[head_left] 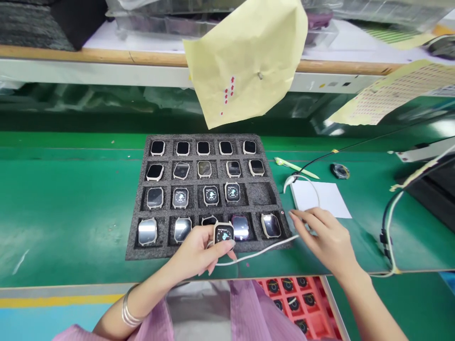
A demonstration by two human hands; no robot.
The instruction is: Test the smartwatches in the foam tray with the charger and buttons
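While the left hand grips a lit watch at the tray's front edge, the right hand curls right of it.
That hand is by a white cable — gripping or not, I cannot tell. The step seems to be handling watch and cable together; next calls for a steady left grip.

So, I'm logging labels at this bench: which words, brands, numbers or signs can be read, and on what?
Red arrows, pointing up: on the hanging yellow sheet.
Held watch, lit screen: too small to read.
Lit watches in the tray: too small.
Right-hand yellow sheet, red marks: too small.
No legible words, brands or numbers.
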